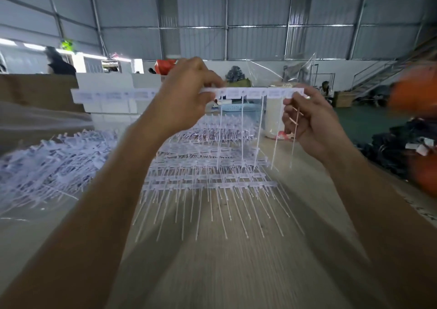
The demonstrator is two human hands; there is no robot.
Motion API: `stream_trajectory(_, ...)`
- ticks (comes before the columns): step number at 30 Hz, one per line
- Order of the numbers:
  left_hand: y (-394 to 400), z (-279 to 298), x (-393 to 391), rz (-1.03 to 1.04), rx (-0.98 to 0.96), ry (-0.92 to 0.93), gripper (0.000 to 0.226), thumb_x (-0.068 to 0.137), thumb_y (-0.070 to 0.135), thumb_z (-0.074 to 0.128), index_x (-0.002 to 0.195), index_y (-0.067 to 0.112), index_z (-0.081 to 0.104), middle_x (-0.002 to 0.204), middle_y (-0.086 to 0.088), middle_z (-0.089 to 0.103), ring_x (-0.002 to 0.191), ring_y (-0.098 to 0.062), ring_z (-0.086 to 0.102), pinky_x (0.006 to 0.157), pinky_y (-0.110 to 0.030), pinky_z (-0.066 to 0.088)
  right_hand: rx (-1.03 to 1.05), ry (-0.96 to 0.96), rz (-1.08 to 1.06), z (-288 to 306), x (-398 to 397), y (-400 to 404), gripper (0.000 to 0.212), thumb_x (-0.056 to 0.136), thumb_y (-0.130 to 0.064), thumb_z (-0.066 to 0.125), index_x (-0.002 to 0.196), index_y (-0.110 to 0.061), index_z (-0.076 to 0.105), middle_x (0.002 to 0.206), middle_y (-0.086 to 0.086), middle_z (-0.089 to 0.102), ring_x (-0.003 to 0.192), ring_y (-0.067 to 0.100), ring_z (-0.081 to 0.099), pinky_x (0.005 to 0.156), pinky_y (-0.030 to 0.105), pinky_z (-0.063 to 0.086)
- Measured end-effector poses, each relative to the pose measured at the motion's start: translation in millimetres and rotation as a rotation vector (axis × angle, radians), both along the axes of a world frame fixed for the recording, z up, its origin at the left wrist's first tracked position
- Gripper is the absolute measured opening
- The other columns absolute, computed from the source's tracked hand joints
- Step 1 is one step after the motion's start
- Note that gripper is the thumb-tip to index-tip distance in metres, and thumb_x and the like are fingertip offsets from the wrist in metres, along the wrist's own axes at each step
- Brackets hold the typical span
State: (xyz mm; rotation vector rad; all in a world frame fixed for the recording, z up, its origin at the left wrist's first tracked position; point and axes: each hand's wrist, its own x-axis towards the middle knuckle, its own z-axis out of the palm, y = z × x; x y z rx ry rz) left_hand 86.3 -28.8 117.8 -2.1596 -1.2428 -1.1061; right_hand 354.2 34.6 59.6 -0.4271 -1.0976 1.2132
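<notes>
Left grip (186,100) pinches the tag strip (255,92) at 9 o'clock, right grip (312,124) its 3 o'clock end; next, likely tear one tag free.

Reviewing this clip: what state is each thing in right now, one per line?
Tag strip: held up level above the table, strings hanging from it.
Left hand: pinches the strip near its middle.
Right hand: pinches the strip's right end.
Laid strips: flat on the table in overlapping rows.
Loose tags: heaped at the table's left.
</notes>
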Motion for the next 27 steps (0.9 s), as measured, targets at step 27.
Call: stream_trajectory(27, 30, -48, 6, -0.294, -0.763, -0.260, 0.031, 0.104, 0.032, 0.052, 0.082, 0.011, 0.057, 0.071, -0.009, 0.070, 0.056, -0.018, 0.066, 0.054, -0.030, 0.054, 0.054, -0.513, 0.092, -20, -58, -11, 0.008, 0.095, -0.007, 0.066, 0.099, -0.013, 0.066, 0.085, 0.006, 0.071, 0.076, 0.016, 0.069, 0.069, 0.030, 0.058)
